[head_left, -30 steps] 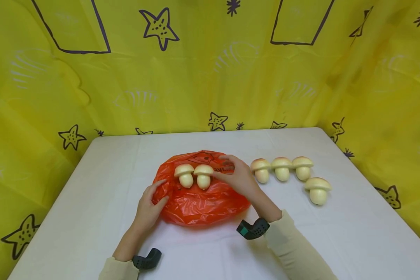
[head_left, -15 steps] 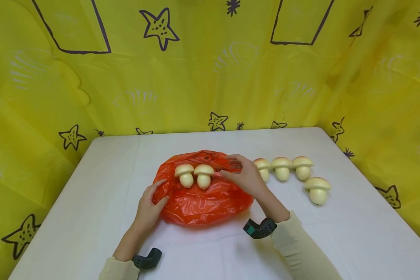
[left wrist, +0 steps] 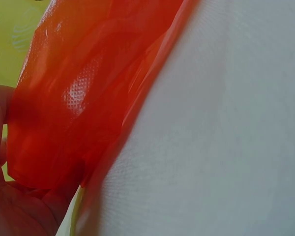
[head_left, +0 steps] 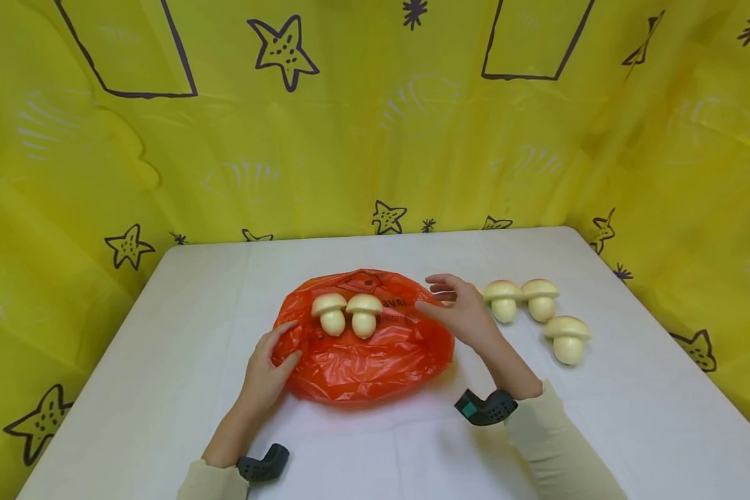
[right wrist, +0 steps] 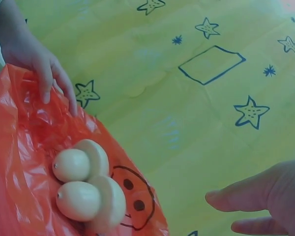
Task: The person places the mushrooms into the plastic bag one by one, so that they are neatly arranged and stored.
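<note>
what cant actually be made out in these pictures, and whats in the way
- Head view: most of the far-row mushroom nearest the bag, hidden by the right hand.
- Head view: the full wording of the lettering on the red bag, too small and creased.
- Left wrist view: part of the left hand, covered by red plastic.
- Right wrist view: the rest of the right hand, cut off by the right edge.

Head view faces forward-down; closer wrist views share the red bag [head_left: 362, 361].

A mushroom [head_left: 478, 292] mostly hidden by the right hand [head_left: 461, 311] — both sleeves [head_left: 559, 444] cut off at the head view's bottom.
</note>
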The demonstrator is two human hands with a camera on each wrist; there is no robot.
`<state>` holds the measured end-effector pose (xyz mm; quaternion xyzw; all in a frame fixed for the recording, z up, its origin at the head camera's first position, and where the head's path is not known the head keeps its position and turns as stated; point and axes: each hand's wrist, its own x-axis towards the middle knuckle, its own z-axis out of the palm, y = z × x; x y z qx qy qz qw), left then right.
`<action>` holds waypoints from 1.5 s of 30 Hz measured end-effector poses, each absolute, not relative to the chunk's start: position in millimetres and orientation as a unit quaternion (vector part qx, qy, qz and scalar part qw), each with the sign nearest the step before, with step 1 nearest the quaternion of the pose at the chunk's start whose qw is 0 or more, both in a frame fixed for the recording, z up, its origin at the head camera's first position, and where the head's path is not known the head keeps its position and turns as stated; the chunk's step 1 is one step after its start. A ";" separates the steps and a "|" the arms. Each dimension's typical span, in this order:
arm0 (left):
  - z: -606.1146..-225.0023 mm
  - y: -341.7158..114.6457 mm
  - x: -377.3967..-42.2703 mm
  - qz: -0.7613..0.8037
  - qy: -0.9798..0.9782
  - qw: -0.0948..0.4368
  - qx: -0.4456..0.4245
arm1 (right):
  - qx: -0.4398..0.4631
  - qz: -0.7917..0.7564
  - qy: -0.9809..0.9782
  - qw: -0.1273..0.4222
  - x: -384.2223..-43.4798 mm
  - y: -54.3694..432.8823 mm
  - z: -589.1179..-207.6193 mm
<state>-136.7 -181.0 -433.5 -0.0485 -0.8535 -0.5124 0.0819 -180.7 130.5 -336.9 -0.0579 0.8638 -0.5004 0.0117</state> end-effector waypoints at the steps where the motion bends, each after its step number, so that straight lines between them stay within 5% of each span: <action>1: -433.8 -181.1 -136.7 -0.513 -0.853 0.081 -0.048 | -0.058 -0.500 0.864 0.010 -180.4 132.9 -336.2; 45: -434.7 -181.9 -136.7 -0.516 -0.853 0.067 -0.042 | -0.010 -0.442 0.894 -0.076 -150.2 253.6 -324.9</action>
